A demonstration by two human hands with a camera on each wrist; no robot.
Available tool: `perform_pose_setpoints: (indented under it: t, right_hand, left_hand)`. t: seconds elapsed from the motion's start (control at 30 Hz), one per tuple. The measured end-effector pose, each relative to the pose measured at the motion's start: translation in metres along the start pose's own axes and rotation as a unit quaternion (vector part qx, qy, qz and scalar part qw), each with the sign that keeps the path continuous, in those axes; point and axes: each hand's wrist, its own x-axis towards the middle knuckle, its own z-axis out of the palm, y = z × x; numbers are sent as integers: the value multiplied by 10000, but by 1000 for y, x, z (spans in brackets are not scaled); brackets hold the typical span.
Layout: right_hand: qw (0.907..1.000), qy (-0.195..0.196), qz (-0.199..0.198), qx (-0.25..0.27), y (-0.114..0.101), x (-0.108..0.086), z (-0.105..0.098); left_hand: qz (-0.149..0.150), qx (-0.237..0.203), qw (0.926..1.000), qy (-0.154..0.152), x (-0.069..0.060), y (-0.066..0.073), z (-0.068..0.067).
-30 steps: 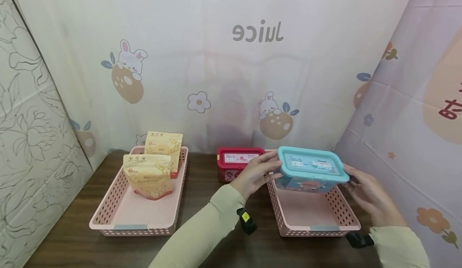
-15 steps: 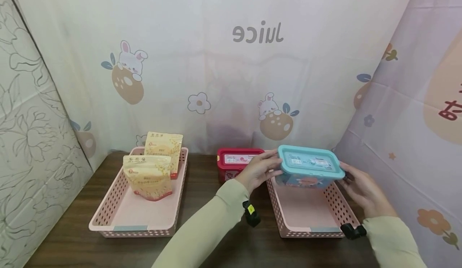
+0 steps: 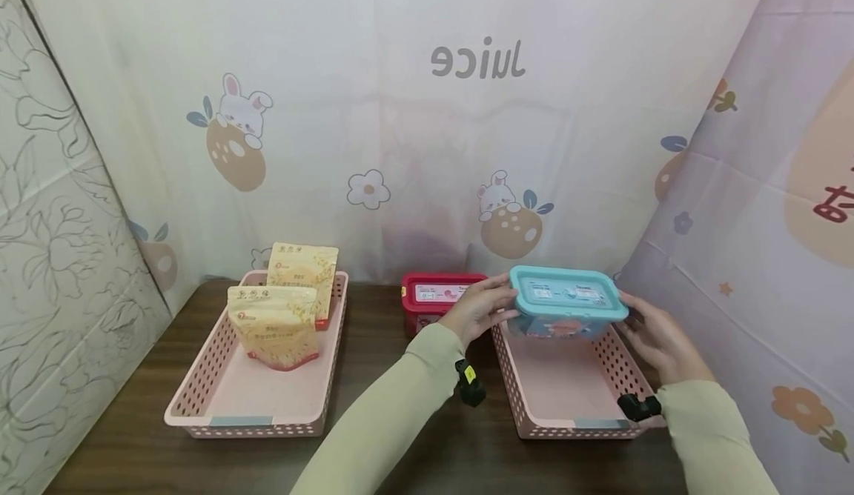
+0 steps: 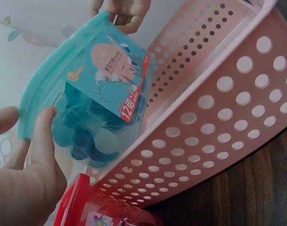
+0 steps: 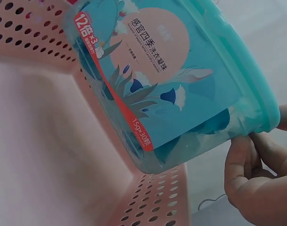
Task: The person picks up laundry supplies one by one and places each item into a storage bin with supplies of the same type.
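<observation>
A box of laundry capsules with a turquoise lid is held level by both hands over the back part of the right pink basket. At its left end my left hand grips the lid's rim between thumb and fingers. My right hand pinches the opposite end just under the lid, as the right wrist view also shows through the fingers. Blue-green capsules are visible through the clear side. Just behind my left hand stands a red-lidded box, partly covered by that hand.
Another pink basket sits on the left, with two yellow pouches upright in it. Both baskets rest on a dark wooden table. A printed curtain hangs right behind, and another closes the right side.
The turquoise-lidded box has shifted slightly left and farther back, in both hands. My right hand has moved left and away with it; the pouches and red-lidded box stay put.
</observation>
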Motion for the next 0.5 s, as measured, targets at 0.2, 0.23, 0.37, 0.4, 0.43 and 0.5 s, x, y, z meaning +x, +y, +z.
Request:
perform_pose_setpoints:
  t: [0.2,0.23,0.37,0.4,0.43,0.5]
  right_hand:
    - [9994,190,88,-278,0,9,3]
    - [9994,207,93,-275,1,10,3]
    - [9993,212,84,-299,1,13,1]
    - [9993,208,78,-311,2,13,1]
    - [9993,200,78,-321,2,15,0]
    - [9993,163,77,-342,4,16,-1]
  left_hand:
    - [-1,-9,9999,130,8,-4,-4]
    - [-4,-4,9999,152,9,-4,-4]
    - [-34,13,9997,230,10,-4,-3]
    - [-43,26,9997,257,11,-4,-3]
    - [-35,44,9996,275,11,-4,-3]
    - [-31,67,9995,300,12,-4,-3]
